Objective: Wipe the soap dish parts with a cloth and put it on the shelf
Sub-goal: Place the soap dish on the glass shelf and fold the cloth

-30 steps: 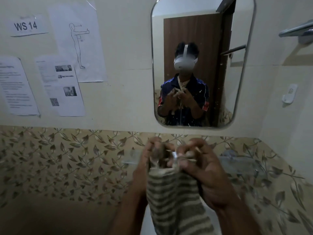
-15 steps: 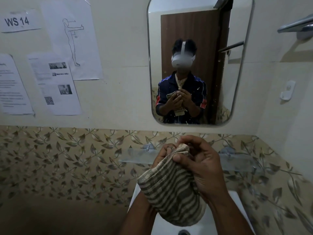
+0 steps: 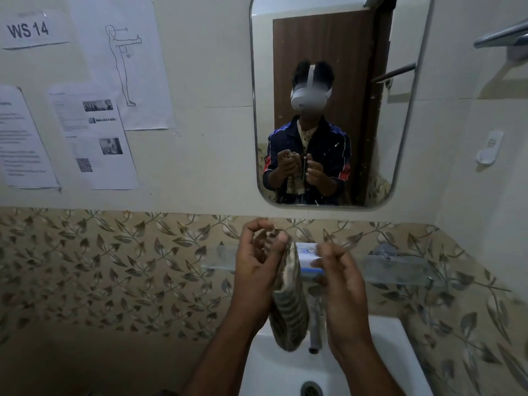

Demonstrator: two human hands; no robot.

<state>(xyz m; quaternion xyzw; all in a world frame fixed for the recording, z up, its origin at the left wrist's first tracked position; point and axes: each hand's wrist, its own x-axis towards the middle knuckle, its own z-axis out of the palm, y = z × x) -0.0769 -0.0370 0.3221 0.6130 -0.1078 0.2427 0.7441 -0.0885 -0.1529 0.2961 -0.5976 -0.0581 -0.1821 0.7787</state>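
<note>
The left hand (image 3: pixel 258 261) is gripping the grey-and-cream striped cloth (image 3: pixel 290 304), its fingers (image 3: pixel 257 247) curled round the bunched top while the rest is hanging down over the white ceramic sink (image 3: pixel 394 355). The right hand (image 3: pixel 340 278) is pinching the small clear plastic soap dish part with a blue rim (image 3: pixel 307 258) at its right end, holding it just in front of the clear glass wall shelf (image 3: pixel 400 270), near the shelf's middle; whether the part is already touching the glass I cannot tell. The likely failure, as I judge it, is a slip: the part is held by one end only, so a tilt could drop it onto the front edge of the shelf or into the sink below, towards the drain (image 3: pixel 311 389). The hanging cloth could also brush the metal tap (image 3: pixel 315 327), which is standing just beside it, between the two forearms. Room looks best to the right, where the shelf is running bare towards its right end bracket; the left end is partly hidden behind the left hand. Above, the rounded wall mirror (image 3: pixel 337 104) and its lower edge are limiting how high the hands can rise near the wall.
</note>
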